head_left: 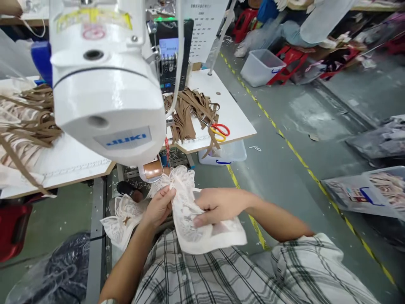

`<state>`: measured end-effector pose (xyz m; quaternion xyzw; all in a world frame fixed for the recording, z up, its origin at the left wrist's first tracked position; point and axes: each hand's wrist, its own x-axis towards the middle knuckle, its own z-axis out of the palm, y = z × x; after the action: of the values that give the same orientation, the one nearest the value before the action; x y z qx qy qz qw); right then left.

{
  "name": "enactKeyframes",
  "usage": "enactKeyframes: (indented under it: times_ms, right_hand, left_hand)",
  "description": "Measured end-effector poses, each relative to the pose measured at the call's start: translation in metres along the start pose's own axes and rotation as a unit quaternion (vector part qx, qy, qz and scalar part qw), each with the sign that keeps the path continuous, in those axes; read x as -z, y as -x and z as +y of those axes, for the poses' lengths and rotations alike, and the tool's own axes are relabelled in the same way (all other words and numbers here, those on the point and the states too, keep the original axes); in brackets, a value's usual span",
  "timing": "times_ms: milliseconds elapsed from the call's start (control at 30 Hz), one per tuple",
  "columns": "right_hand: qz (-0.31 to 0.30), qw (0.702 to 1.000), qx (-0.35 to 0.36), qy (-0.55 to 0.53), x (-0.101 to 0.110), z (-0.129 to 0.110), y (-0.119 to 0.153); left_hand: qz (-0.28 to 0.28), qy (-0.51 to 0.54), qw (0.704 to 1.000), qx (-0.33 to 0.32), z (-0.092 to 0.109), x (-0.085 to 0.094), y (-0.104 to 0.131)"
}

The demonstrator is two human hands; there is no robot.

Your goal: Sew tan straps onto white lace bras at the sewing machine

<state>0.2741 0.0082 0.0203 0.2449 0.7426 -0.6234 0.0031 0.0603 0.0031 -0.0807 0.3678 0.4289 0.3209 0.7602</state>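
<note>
Fingertips of the left hand (157,208) press together, thumb against index finger, pinching the gathered upper edge of the white lace (207,242). On the right hand (213,206), the fingers curl in at the middle of the cloth and the thumb lies over it, apart from the index finger; the tips are partly hidden and blurred, so whether they grip a fold cannot be told.

Location of the lace: off the table (236,120), in front of its near edge, just below the head of the sewing machine (110,97) and above the checked shirt (202,280). Its plain lower border hangs free to the right. More lace (125,217) lies beyond the left forearm; whether it is the same piece cannot be told.

Handling, as judged: light, limp and sheer, prone to slide and fold on itself; the openwork could snag or tear under a hard pull. Soundest hold: the firmer border or a seam, pinched flat, not the open mesh.

On the table, brown strips (186,122) lie heaped toward the near edge, with scissors (215,130) touching them at the near right corner. A clear bin (237,152) stands beneath that edge.
</note>
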Motion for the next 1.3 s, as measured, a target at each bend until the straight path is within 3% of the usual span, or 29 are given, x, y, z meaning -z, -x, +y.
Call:
enactKeyframes:
  times_ms: [67,100,133,200,233,267,300,333,400,533,600,667,767,833,967,1067,1133,1200,1300]
  right_hand:
    - [0.009,0.999,-0.025,0.021,0.026,0.02,0.011]
    - [0.084,0.993,-0.056,0.064,0.045,0.034,0.012]
    - [0.225,0.961,-0.098,0.129,0.067,0.051,0.01]
    - [0.5,0.814,-0.181,0.232,0.118,0.084,0.002]
    - [0.581,0.742,-0.199,0.269,0.145,0.098,-0.003]
    - [0.628,0.687,-0.219,0.292,0.171,0.111,-0.008]
    - [0.643,0.659,-0.246,0.303,0.194,0.121,-0.013]
    - [0.638,0.652,-0.273,0.306,0.214,0.128,-0.017]
    - [0.614,0.659,-0.315,0.298,0.243,0.137,-0.023]
    - [0.604,0.671,-0.326,0.281,0.257,0.14,-0.022]
    - [0.616,0.674,-0.308,0.267,0.252,0.136,-0.017]
    - [0.652,0.688,-0.248,0.2,0.243,0.129,-0.012]
    - [0.659,0.739,-0.094,-0.106,0.219,0.113,-0.005]
    - [0.588,0.755,-0.041,-0.288,0.195,0.101,-0.005]
    - [0.459,0.773,-0.007,-0.437,0.121,0.074,-0.022]
    - [0.323,0.698,0.119,-0.628,0.053,0.052,-0.046]
    - [0.29,0.674,0.167,-0.659,0.015,0.041,-0.061]
    - [0.306,0.673,0.186,-0.647,-0.01,0.034,-0.07]
    - [0.336,0.718,0.162,-0.588,-0.024,0.036,-0.072]
  left_hand:
    - [0.053,-0.003,0.998,-0.042,0.0,-0.01,-0.002]
    - [0.077,-0.029,0.994,-0.067,0.0,-0.013,-0.001]
    - [0.089,-0.071,0.99,-0.087,0.0,-0.015,0.001]
    - [0.087,-0.178,0.974,-0.113,0.0,-0.02,0.008]
    - [0.085,-0.226,0.963,-0.122,0.0,-0.023,0.012]
    - [0.082,-0.262,0.953,-0.127,-0.001,-0.025,0.016]
    - [0.081,-0.289,0.945,-0.13,-0.002,-0.027,0.019]
    - [0.084,-0.307,0.938,-0.133,-0.003,-0.028,0.022]
    - [0.089,-0.325,0.932,-0.137,-0.003,-0.027,0.027]
    - [0.115,-0.327,0.928,-0.134,-0.002,-0.018,0.033]
    - [0.127,-0.334,0.925,-0.132,-0.001,-0.015,0.034]
    - [0.133,-0.348,0.918,-0.135,-0.001,-0.014,0.034]
    - [0.138,-0.374,0.905,-0.149,0.0,-0.015,0.034]
    - [0.157,-0.386,0.895,-0.159,0.001,-0.016,0.034]
    - [0.165,-0.391,0.885,-0.193,0.008,-0.02,0.034]
    - [0.141,-0.373,0.896,-0.193,0.02,-0.025,0.033]
    - [0.102,-0.373,0.906,-0.171,0.026,-0.028,0.033]
    - [0.069,-0.376,0.911,-0.156,0.031,-0.029,0.032]
    - [0.057,-0.355,0.922,-0.143,0.033,-0.028,0.033]
